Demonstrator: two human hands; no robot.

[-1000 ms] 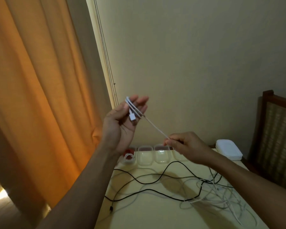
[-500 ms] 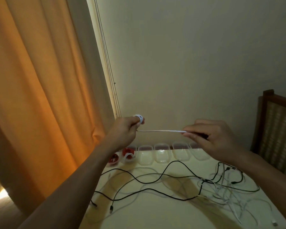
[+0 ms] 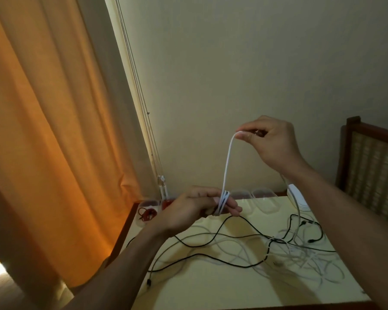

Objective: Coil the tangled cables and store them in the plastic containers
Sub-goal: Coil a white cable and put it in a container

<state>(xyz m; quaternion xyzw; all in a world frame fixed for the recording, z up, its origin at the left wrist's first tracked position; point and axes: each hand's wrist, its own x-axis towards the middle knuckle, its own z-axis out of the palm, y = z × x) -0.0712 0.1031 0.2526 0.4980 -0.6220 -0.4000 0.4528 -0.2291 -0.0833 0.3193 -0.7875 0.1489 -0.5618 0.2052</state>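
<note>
Head-camera view over a pale yellow table (image 3: 222,287), read from left to right: an orange curtain (image 3: 43,130) fills the left edge, and at the table's far left corner a clear plastic container (image 3: 147,210) already holds a coiled red cable (image 3: 146,214), apparently the first one stored. Beside it the left hand (image 3: 188,211) is held level above the table with its fingers extended as a winding form; several turns of the white cable (image 3: 227,166) wrap around them, and the thumb appears to pin the loops so they do not slip off. From those turns the cable rises taut to the right hand (image 3: 271,144), which pinches it between thumb and forefinger high above the table, likely to keep tension while leading the next turn over the fingers. The free length drops behind the right wrist into the tangle below. More empty containers (image 3: 262,194) stand in a row along the wall, within reach for the finished coil. A black cable (image 3: 211,241) snakes across the middle of the table, and a knot of white cables (image 3: 300,256) lies at the right, still to be sorted. A stack of white lids (image 3: 297,195) sits at the far right corner near a wooden chair (image 3: 372,166). Judged by the heap remaining, the job is at an early stage.
</note>
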